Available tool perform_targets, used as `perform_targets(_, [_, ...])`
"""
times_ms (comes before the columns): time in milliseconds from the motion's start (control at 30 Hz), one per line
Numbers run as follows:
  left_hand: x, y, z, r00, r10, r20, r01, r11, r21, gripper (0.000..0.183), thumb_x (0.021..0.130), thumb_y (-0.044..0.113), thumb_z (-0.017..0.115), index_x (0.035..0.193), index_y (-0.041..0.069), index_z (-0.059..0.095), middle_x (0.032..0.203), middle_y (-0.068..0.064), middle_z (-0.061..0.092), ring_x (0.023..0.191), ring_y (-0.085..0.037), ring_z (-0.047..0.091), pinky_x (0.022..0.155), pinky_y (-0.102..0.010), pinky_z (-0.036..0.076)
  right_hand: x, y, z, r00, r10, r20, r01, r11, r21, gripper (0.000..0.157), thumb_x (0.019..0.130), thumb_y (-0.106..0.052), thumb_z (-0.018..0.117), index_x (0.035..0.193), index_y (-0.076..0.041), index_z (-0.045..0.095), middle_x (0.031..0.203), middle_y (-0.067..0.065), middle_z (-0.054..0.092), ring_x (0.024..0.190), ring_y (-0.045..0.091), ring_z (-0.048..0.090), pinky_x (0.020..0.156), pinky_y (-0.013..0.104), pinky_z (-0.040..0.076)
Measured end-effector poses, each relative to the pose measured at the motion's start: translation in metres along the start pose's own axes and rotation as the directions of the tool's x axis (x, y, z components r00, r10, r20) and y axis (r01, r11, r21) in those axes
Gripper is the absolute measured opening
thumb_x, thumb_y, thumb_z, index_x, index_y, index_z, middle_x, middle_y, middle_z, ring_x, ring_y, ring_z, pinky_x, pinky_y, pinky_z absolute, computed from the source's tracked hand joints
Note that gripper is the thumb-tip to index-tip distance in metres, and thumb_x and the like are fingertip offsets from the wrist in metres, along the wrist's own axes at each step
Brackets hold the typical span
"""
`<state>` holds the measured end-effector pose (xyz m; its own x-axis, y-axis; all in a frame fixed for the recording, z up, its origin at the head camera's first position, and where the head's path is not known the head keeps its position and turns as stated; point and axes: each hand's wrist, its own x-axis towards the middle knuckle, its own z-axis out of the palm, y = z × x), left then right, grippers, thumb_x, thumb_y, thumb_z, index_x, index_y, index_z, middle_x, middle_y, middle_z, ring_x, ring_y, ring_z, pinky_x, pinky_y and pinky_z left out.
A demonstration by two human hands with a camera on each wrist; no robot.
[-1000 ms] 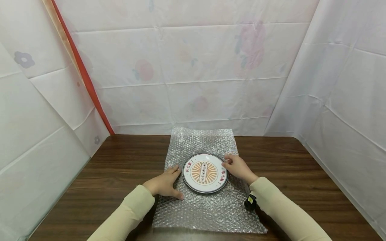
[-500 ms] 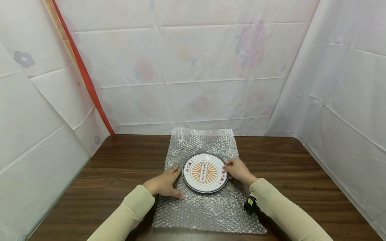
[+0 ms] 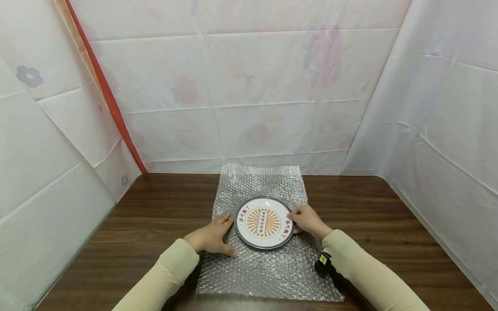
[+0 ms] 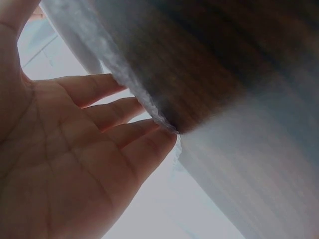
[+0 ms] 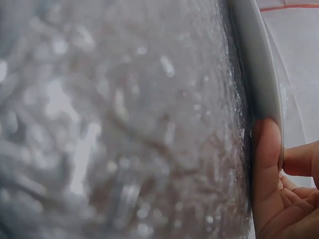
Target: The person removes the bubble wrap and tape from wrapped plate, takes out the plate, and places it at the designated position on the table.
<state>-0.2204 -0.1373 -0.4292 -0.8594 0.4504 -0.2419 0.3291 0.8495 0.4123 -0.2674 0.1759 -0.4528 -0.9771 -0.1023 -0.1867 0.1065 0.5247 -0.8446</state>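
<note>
A round white plate (image 3: pixel 262 239) with a dark rim line, red characters and an orange sunburst lies face up on a sheet of bubble wrap (image 3: pixel 268 276) in the head view. My right hand (image 3: pixel 310 220) pinches its right edge. The right wrist view has one digit against the underside of the plate (image 5: pixel 259 64) and another finger on the opposite face. To the plate's left, my left hand (image 3: pixel 212 238) rests on the bubble wrap with fingers spread. In the left wrist view, the fingertips of the left hand (image 4: pixel 75 154) meet the edge of the bubble wrap (image 4: pixel 112 59).
The bubble wrap lies lengthwise over a dark wooden table (image 3: pixel 155 220), reaching toward its back edge. White printed cloth (image 3: pixel 249 86) hangs behind and on both sides. A red strip (image 3: pixel 106 90) runs down the back left corner. Below the right sleeve sits a small black object (image 3: pixel 322 262).
My right hand, with its fingertips over the plate's edge a second ago, has come down and pinched the rim. My left hand and the bubble wrap have stayed in place.
</note>
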Motion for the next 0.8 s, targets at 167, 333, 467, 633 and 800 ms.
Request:
perform_targets(167, [0.000,0.001,0.000,1.000,0.000,0.000,0.000,1.000,-0.003,0.111,0.073,0.051,0.082,0.154,0.000,0.026,0.163,-0.020,0.014,0.150,-0.042,0.012,0.119,-0.057,0.023,0.000,0.001,0.000,1.000,0.005,0.009,-0.005,1.000,0.025,0.019,0.098,-0.012,0.058,0.092,0.002,0.068,0.076,0.011,0.062,0.053,0.013,0.059,0.053,0.028,0.057])
perform_targets(333, [-0.001,0.002,0.000,1.000,-0.003,0.003,0.003,1.000,-0.011,0.111,0.073,0.051,0.082,0.154,0.001,0.026,0.163,-0.020,0.014,0.151,-0.042,0.012,0.118,-0.058,0.023,-0.001,0.001,-0.001,1.000,0.002,0.000,-0.002,0.999,0.042,0.017,0.098,-0.012,0.057,0.092,0.002,0.067,0.082,0.011,0.063,0.054,0.014,0.058,0.054,0.029,0.056])
perform_targets(467, [-0.001,0.002,0.000,1.000,-0.007,0.002,0.007,1.000,-0.013,0.112,0.072,0.052,0.082,0.154,0.001,0.026,0.164,-0.019,0.013,0.151,-0.042,0.012,0.118,-0.058,0.024,-0.001,0.000,-0.003,1.000,-0.016,-0.010,0.016,0.999,0.048,0.018,0.099,-0.012,0.057,0.088,0.000,0.065,0.071,0.006,0.058,0.055,0.014,0.057,0.054,0.029,0.056])
perform_targets(633, [-0.001,0.001,0.001,1.000,-0.009,-0.008,0.008,1.000,-0.009,0.111,0.072,0.052,0.082,0.154,0.001,0.027,0.164,-0.019,0.014,0.151,-0.042,0.012,0.118,-0.058,0.024,0.000,-0.002,-0.007,0.998,-0.043,-0.042,0.045,0.998,0.040,0.022,0.100,-0.013,0.055,0.085,0.000,0.065,0.058,0.001,0.049,0.054,0.013,0.057,0.054,0.028,0.055])
perform_targets(800, [-0.002,0.001,0.001,1.000,0.000,-0.014,0.000,1.000,-0.006,0.110,0.072,0.051,0.083,0.153,0.000,0.028,0.163,-0.020,0.014,0.150,-0.043,0.013,0.118,-0.058,0.025,0.001,-0.004,-0.017,0.995,-0.049,-0.084,0.055,0.996,0.068,0.021,0.100,-0.012,0.055,0.089,0.002,0.066,0.066,0.001,0.055,0.056,0.011,0.055,0.054,0.027,0.054])
